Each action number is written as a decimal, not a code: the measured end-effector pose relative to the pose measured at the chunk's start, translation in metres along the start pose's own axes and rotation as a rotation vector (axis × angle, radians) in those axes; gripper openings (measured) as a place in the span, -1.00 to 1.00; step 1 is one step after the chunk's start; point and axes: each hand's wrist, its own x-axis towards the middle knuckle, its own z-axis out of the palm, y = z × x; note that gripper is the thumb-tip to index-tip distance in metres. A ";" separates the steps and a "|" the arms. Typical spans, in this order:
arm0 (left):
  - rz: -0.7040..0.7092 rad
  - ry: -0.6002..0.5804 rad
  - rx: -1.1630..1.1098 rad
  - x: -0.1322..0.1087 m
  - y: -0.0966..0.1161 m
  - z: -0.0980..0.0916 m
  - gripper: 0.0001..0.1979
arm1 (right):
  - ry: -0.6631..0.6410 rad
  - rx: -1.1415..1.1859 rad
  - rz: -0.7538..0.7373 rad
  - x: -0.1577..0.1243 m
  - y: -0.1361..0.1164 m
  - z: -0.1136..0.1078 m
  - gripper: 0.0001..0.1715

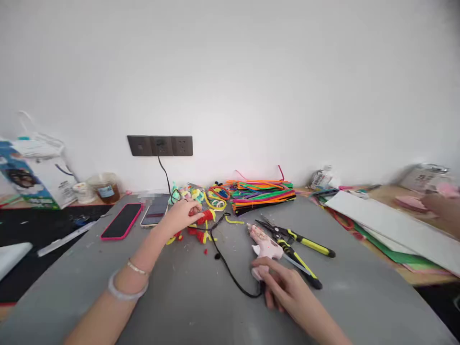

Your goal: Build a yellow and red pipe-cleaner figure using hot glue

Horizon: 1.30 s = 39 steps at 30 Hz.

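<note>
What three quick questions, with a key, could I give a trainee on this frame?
1. Which of these is the right hand at?
A) carton
B) glue gun
C) jar

2. True or false: the pink phone lies to the left of the left hand.

3. Fill in: of the three wall panels, the black cord hangs from the ____ one.

Key:
1. B
2. True
3. middle
</note>
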 end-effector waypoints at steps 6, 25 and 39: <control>-0.016 0.003 0.038 0.006 -0.001 0.013 -0.71 | -0.047 0.090 0.019 -0.003 0.007 0.002 -0.28; -0.110 0.181 -0.927 -0.005 -0.018 0.011 -0.57 | 0.144 0.081 -0.069 0.012 0.022 0.011 -0.26; -0.232 0.276 -1.512 -0.005 0.008 0.027 -0.64 | 0.256 0.076 -0.188 0.020 0.014 0.009 -0.50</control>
